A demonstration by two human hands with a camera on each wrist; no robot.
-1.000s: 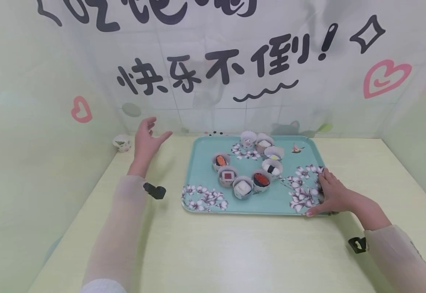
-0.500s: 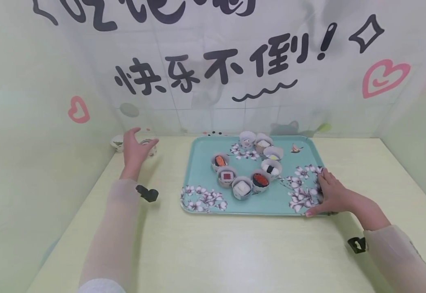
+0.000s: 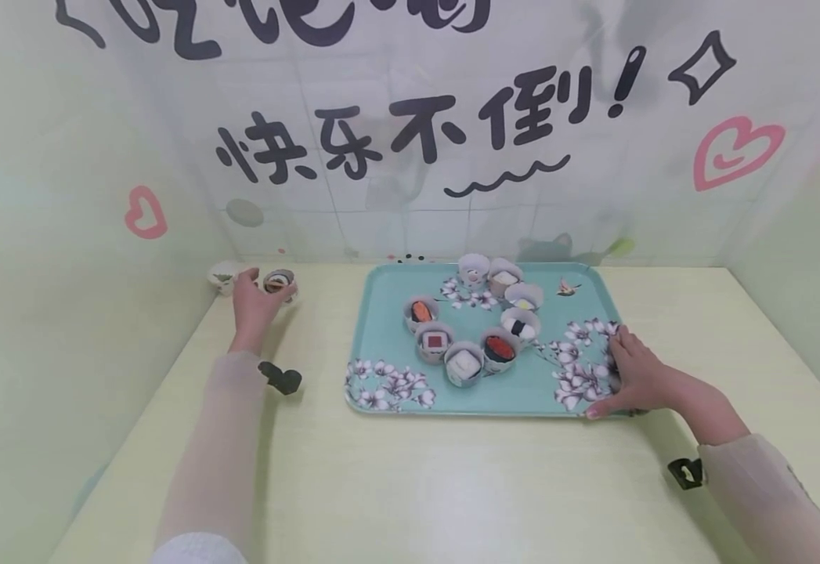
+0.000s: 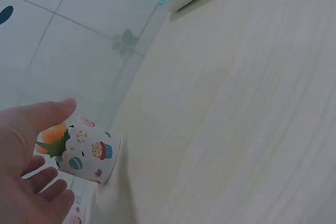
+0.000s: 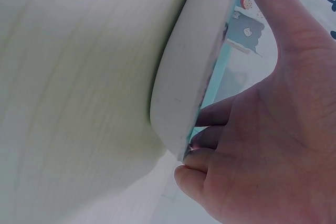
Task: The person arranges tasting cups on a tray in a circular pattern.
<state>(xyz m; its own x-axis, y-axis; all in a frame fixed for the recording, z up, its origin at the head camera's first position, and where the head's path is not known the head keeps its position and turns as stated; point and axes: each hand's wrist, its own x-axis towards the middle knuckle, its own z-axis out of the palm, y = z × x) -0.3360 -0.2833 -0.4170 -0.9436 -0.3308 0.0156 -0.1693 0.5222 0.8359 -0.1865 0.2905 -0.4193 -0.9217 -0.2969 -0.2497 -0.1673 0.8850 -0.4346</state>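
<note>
My left hand (image 3: 249, 309) is at a paper cup (image 3: 280, 279) at the back left of the table. Its thumb reaches along the near side of the cup. The left wrist view shows the thumb above the patterned cup (image 4: 97, 153) and loosely bent fingers (image 4: 43, 179) on its other side. An orange and green piece (image 4: 53, 139) shows at the cup's mouth. My right hand (image 3: 641, 376) rests on the right edge of the teal flowered tray (image 3: 395, 274). In the right wrist view, its fingers (image 5: 212, 114) lie over the tray's rim (image 5: 210, 85).
Several paper cups with sushi pieces, among them one with red topping (image 3: 500, 349) and one with orange topping (image 3: 420, 312), form a curved row on the tray. Another cup (image 3: 222, 276) stands in the back left corner. Walls with printed sheets bound the table (image 3: 410, 486).
My left hand has moved left and down, from above the table to the cup, which now shows beside the thumb. The right hand and tray have stayed put.
</note>
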